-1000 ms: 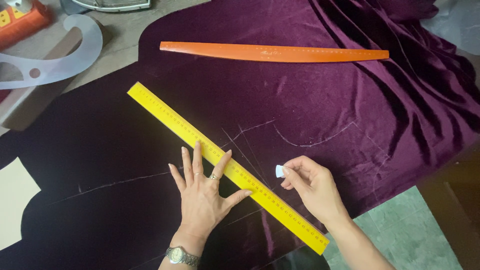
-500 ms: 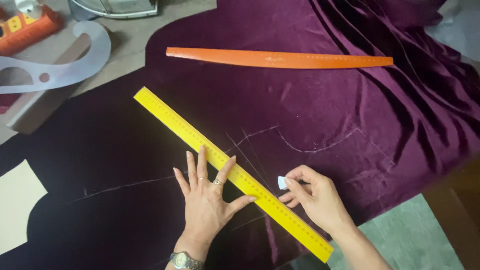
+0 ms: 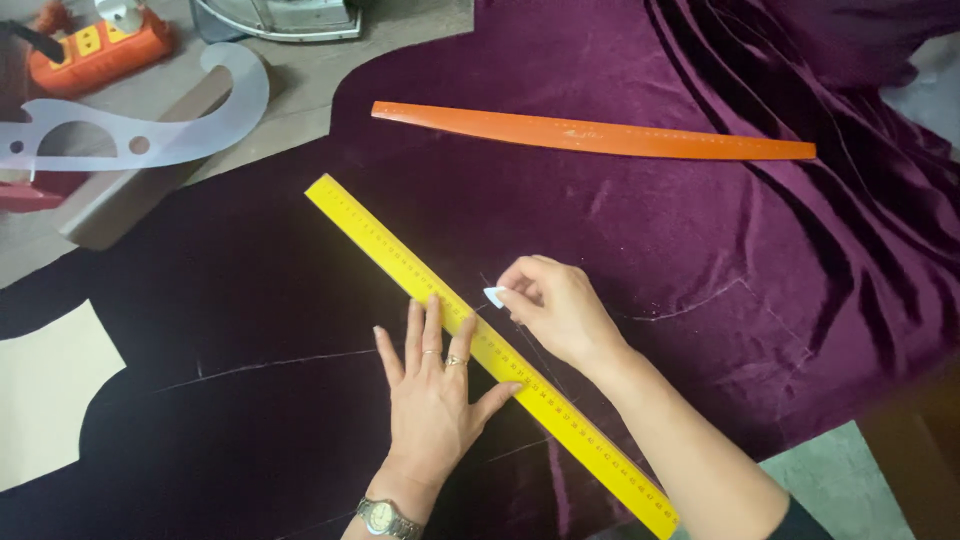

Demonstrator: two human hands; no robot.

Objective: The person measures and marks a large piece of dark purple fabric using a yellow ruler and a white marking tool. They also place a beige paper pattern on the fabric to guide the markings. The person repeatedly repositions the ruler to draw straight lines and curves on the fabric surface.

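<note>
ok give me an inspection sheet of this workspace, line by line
surface: grey table, mostly covered by dark purple velvet fabric bearing white chalk lines.
job's things: long yellow straight ruler lying diagonally on the fabric; small white tailor's chalk.
clutter: orange curved ruler; clear plastic french curve; cream paper piece; orange power strip.
grippers: left hand flat, pressing the ruler; right hand pinching the chalk at the ruler's edge.
cables: nothing seen.
surroundings: metal object at the top edge, kind unclear.
</note>
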